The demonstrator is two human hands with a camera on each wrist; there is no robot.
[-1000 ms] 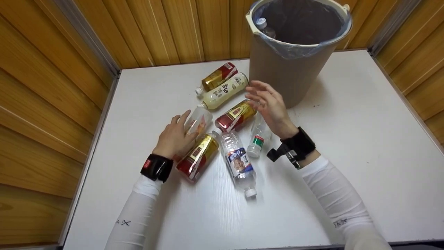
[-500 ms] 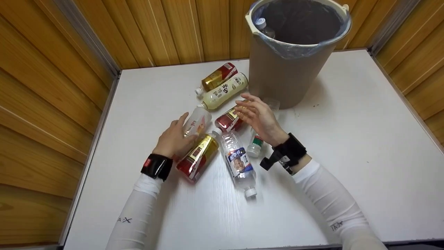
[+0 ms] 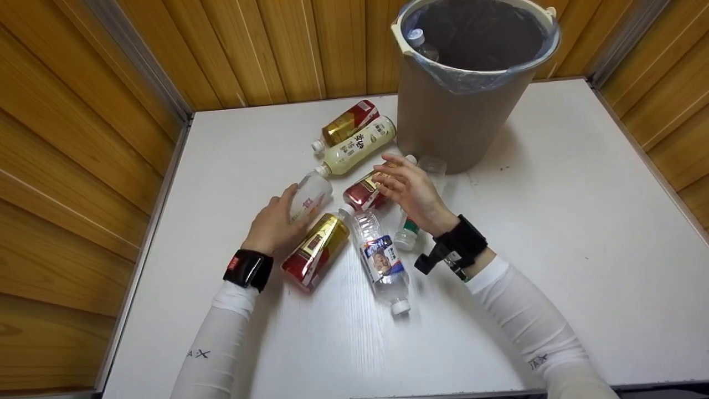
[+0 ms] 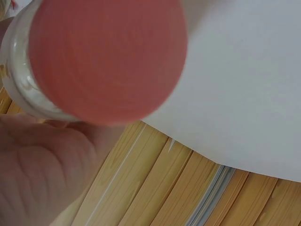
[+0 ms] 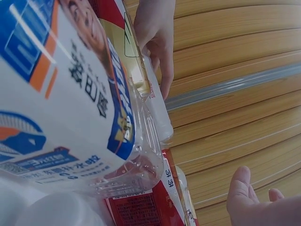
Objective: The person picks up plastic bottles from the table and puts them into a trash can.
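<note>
My left hand (image 3: 271, 224) grips a frosted plastic bottle (image 3: 311, 195) with pink print. In the left wrist view its round pinkish-red cap (image 4: 110, 61) fills much of the picture, the palm below it. My right hand (image 3: 416, 197) is over a red and gold drink bottle (image 3: 361, 194), fingers loosely spread and holding nothing. Under that wrist lies a clear bottle with a green label (image 3: 406, 237), partly hidden by the hand. Between the hands lie a second red and gold bottle (image 3: 316, 252) and a clear bottle with a blue and white label (image 3: 382, 260).
A tall lined bin (image 3: 451, 116) stands at the back, a clear bottle (image 3: 425, 47) showing inside its rim. Left of it lie a pale yellow bottle (image 3: 360, 145) and a third red and gold bottle (image 3: 348, 124). Wood-panelled walls (image 3: 277, 52) border the white table (image 3: 581, 221).
My right hand has come down and leftward from beside the bin. The left hand has taken hold of the frosted bottle, which has shifted slightly left.
</note>
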